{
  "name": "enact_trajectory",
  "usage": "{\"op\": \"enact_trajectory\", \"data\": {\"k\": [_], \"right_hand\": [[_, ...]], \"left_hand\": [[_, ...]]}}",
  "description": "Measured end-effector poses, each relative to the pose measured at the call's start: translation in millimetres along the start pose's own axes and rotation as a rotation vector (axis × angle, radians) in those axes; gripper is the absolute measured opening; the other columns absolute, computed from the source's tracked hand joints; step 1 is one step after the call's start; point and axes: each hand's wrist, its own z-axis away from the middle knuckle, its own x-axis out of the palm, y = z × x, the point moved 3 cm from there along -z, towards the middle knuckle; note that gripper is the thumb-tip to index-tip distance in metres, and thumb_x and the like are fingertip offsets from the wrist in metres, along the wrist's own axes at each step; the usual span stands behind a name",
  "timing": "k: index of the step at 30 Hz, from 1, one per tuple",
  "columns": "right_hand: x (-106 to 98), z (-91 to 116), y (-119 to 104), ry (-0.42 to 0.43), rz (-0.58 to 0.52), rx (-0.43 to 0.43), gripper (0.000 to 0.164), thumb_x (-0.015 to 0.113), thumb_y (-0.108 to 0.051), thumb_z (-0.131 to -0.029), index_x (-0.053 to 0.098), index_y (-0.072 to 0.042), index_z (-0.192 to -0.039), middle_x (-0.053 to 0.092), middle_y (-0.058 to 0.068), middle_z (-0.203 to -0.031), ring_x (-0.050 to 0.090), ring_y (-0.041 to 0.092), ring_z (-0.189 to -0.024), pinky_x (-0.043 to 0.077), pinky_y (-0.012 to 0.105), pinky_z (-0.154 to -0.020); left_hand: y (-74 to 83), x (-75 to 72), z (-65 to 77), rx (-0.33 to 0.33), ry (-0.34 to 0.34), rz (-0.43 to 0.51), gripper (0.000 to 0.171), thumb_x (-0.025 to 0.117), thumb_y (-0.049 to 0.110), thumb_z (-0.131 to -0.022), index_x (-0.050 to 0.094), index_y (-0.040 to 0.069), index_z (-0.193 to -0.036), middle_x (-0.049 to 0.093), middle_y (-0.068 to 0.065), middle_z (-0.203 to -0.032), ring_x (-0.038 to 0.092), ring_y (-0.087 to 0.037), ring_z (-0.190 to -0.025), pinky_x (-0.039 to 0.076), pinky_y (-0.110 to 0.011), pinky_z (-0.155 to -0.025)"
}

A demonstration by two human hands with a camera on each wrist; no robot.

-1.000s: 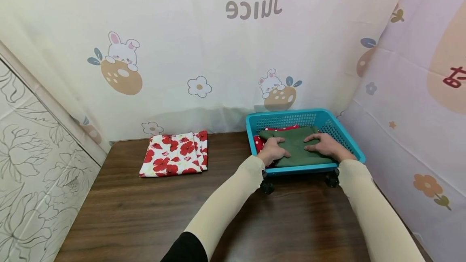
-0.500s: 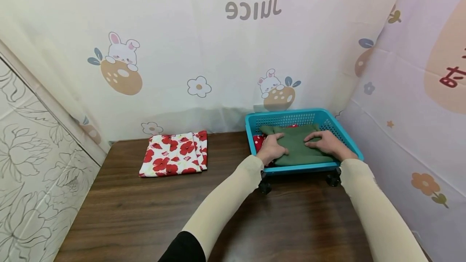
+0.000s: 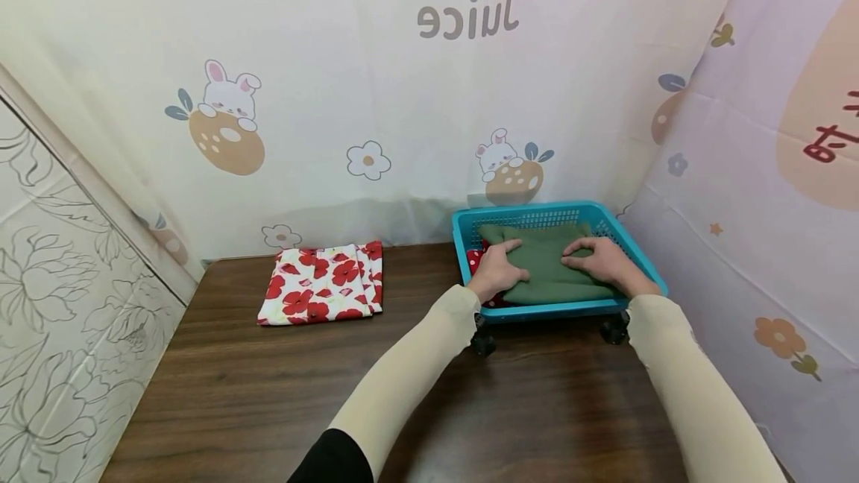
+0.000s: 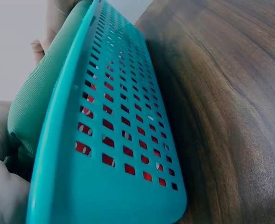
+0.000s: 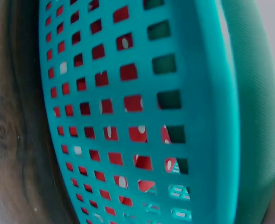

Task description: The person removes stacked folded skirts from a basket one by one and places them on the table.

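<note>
In the head view a folded green cloth lies in a blue plastic basket, on top of a red cloth with white dots. My left hand grips the green cloth near its left side; the left wrist view has a crumpled fold of it against the fingers. Near the right side, my right hand pinches the same cloth between thumb and fingers. Through the holes in the basket wall red dotted fabric shows. The undersides of both hands are hidden.
A folded white cloth with red flowers lies on the brown wooden table, left of the basket. Black casters show under the basket. Printed curtains hang behind and to the right.
The green cloth's back edge has spread backward and now covers the red dotted cloth there. Both hands have stayed on the green cloth, with the left shifting slightly left.
</note>
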Motion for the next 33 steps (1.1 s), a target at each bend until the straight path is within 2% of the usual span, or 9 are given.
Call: {"op": "enact_trajectory", "data": {"k": [4,7,13,16,20,25,29,33], "right_hand": [[-2.0,5.2,-7.3,0.028,-0.002,-0.004,0.040,0.064,-0.037,-0.102,0.068,-0.005,-0.126,0.045,0.033,-0.149,0.050,0.050,-0.124,0.048,0.059,-0.092],[-3.3,9.6,-12.5,0.055,-0.010,-0.008,0.040,0.064,-0.036,-0.103,0.068,-0.004,-0.127,0.045,0.034,-0.149,0.051,0.050,-0.123,0.048,0.057,-0.089],[-3.8,14.6,-18.0,0.105,-0.036,-0.019,0.043,0.064,-0.040,-0.102,0.067,-0.006,-0.129,0.046,0.032,-0.150,0.054,0.046,-0.118,0.049,0.052,-0.086],[-3.6,16.2,-20.3,0.128,-0.042,-0.031,0.045,0.064,-0.043,-0.102,0.068,-0.007,-0.129,0.048,0.030,-0.149,0.054,0.043,-0.116,0.048,0.050,-0.085],[-3.9,19.5,-25.6,0.154,-0.058,-0.049,0.046,0.064,-0.045,-0.101,0.068,-0.008,-0.128,0.051,0.028,-0.147,0.052,0.044,-0.122,0.049,0.055,-0.090],[-1.7,24.3,-34.3,0.161,-0.098,-0.056,0.047,0.064,-0.045,-0.101,0.068,-0.008,-0.129,0.053,0.026,-0.146,0.051,0.046,-0.126,0.048,0.060,-0.094],[1.9,25.4,-41.1,0.174,-0.109,-0.065,0.046,0.064,-0.045,-0.101,0.068,-0.009,-0.129,0.054,0.025,-0.145,0.052,0.045,-0.126,0.048,0.059,-0.095],[8.5,23.3,-50.1,0.189,-0.120,-0.083,0.044,0.065,-0.044,-0.101,0.069,-0.009,-0.128,0.056,0.024,-0.145,0.054,0.043,-0.124,0.049,0.058,-0.093]], "left_hand": [[1.8,-4.0,4.1,0.014,-0.006,0.033,0.070,0.078,0.005,-0.090,0.052,0.022,-0.152,0.048,-0.008,-0.155,0.061,-0.016,-0.071,0.058,-0.038,-0.086],[2.7,-6.9,6.4,0.032,-0.002,0.030,0.070,0.078,0.005,-0.090,0.051,0.023,-0.153,0.050,-0.008,-0.154,0.058,-0.016,-0.062,0.058,-0.036,-0.080],[4.3,-14.7,9.1,0.069,-0.008,0.045,0.071,0.078,0.005,-0.090,0.051,0.025,-0.153,0.051,-0.008,-0.153,0.063,-0.019,-0.070,0.054,-0.032,-0.071],[5.4,-19.4,11.1,0.084,-0.006,0.066,0.071,0.078,0.005,-0.090,0.052,0.025,-0.152,0.049,-0.006,-0.156,0.066,-0.022,-0.092,0.054,-0.031,-0.071],[6.7,-25.4,14.0,0.111,-0.012,0.105,0.070,0.077,0.004,-0.090,0.052,0.025,-0.152,0.047,-0.005,-0.157,0.060,-0.023,-0.119,0.055,-0.032,-0.075],[5.8,-34.1,19.1,0.125,-0.023,0.127,0.070,0.076,0.004,-0.091,0.052,0.027,-0.152,0.046,-0.005,-0.159,0.063,-0.023,-0.114,0.055,-0.032,-0.075],[4.1,-41.7,24.3,0.128,-0.033,0.164,0.071,0.075,0.003,-0.092,0.050,0.027,-0.153,0.042,-0.007,-0.161,0.068,-0.027,-0.102,0.054,-0.033,-0.074],[-0.2,-53.1,30.6,0.126,-0.018,0.214,0.070,0.074,0.002,-0.091,0.051,0.029,-0.152,0.042,-0.007,-0.161,0.066,-0.029,-0.112,0.057,-0.034,-0.077]]}}
